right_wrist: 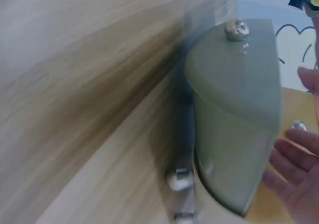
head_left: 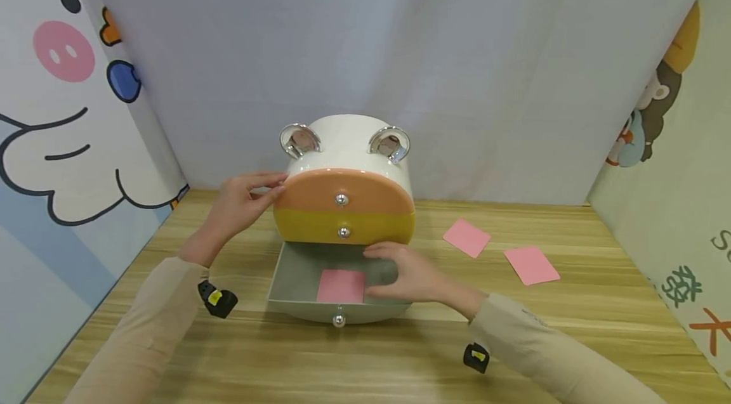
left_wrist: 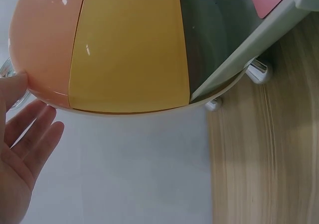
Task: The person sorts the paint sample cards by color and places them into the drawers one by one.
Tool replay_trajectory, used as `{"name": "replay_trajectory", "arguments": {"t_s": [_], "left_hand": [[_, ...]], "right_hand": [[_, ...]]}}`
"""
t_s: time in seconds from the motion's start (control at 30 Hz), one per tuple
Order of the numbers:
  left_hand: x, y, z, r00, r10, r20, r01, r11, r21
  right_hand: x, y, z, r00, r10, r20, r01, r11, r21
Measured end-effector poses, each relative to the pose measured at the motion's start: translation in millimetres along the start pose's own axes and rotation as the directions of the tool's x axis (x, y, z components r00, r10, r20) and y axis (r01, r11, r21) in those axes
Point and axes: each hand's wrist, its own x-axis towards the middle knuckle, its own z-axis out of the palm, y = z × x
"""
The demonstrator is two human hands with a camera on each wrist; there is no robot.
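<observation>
At about nine o'clock of the round drawer box (head_left: 348, 156), the left hand (head_left: 242, 204) rests against its side, fingertips touching the edge of the orange top drawer (head_left: 345, 191). The left wrist view shows the fingers (left_wrist: 35, 134) straight and slightly apart, gripping nothing; this looks like a bracing touch to keep the light box from sliding on the wooden table (head_left: 365, 359).

Below the orange drawer sits the yellow middle drawer (head_left: 344, 229); both are closed, so their contents are hidden. The grey bottom drawer (head_left: 285, 277) is pulled out toward six o'clock, its knob (head_left: 339, 319) facing the person. One pink card (head_left: 341, 285) lies flat on the drawer's floor, and nothing else shows inside.

The right hand (head_left: 408, 274) reaches into the open drawer from three o'clock, palm down, fingers relaxed and loosely spread just beside the card's right edge; whether the fingertips touch the card I cannot tell. It appears to pinch nothing.

Farther right, at roughly two to three o'clock of the box, two more pink cards (head_left: 466, 238) (head_left: 531, 264) lie flat on the table, near each other, well apart from the drawer.
</observation>
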Motion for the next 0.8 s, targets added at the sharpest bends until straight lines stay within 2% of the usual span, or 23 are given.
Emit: {"name": "replay_trajectory", "arguments": {"t_s": [0.17,0.27,0.37,0.43,0.53,0.63,0.8], "left_hand": [[0.0,-1.0,-0.8,1.000,0.015,-0.006,-0.015,1.000,0.015],[0.2,-1.7,-0.5,1.000,0.017,-0.004,-0.017,1.000,0.018],[0.3,-1.2,-0.3,1.000,0.013,-0.002,-0.013,1.000,0.009],[0.4,-1.0,-0.4,1.000,0.010,0.001,-0.010,1.000,0.006],[0.4,-1.0,-0.7,1.000,0.007,0.005,-0.007,1.000,0.006],[0.4,-0.9,-0.8,1.000,0.009,0.005,-0.009,1.000,0.004],[0.7,-1.3,0.0,1.000,0.016,0.000,-0.016,1.000,0.001]], "right_hand": [[-28,22,-28,0.988,-0.067,-0.142,0.070,0.997,0.022],[-46,45,-46,0.976,-0.044,-0.213,0.047,0.999,0.010],[-67,74,-64,0.966,0.099,-0.238,-0.096,0.995,0.023],[-81,93,-74,0.946,0.217,-0.242,-0.216,0.976,0.029],[-101,120,-84,0.903,0.351,-0.248,-0.359,0.933,0.014],[-118,138,-90,0.861,0.447,-0.242,-0.467,0.884,-0.029],[-138,159,-91,0.798,0.559,-0.226,-0.591,0.799,-0.109]]}}
